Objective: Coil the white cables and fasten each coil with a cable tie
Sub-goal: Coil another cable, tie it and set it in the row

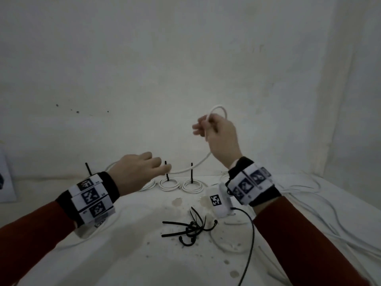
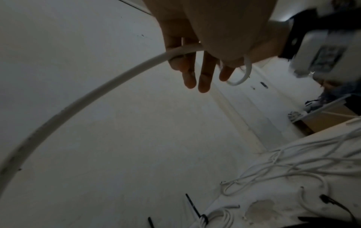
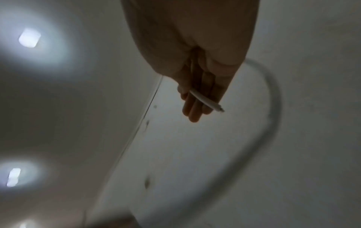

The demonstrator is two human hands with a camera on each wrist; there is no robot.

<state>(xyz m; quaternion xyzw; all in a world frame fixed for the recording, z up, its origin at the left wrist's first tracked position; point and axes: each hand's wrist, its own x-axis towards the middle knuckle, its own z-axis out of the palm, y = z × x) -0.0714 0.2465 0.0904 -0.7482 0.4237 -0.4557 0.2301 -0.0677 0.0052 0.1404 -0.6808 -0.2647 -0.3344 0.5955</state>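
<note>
A white cable (image 1: 193,169) runs through the air between both hands. My right hand (image 1: 216,131) is raised toward the wall and pinches a small loop (image 1: 219,109) of it; in the right wrist view the cable's end (image 3: 207,102) lies across the fingers (image 3: 193,111). Lower and to the left, my left hand (image 1: 140,170) holds the same cable (image 2: 109,86) between thumb and fingers (image 2: 204,77), whose tips point out nearly straight. Two tied coils (image 1: 168,184) (image 1: 192,185) lie by the wall with black ties (image 1: 191,172) upright. A third coil (image 1: 148,185) is partly hidden by my left hand.
Several loose black cable ties (image 1: 191,228) are piled at the middle of the stained white table (image 1: 134,254). Loose white cables (image 1: 313,205) sprawl along the right side. A thin black cord (image 1: 250,240) hangs from my right wrist camera. The wall stands close behind.
</note>
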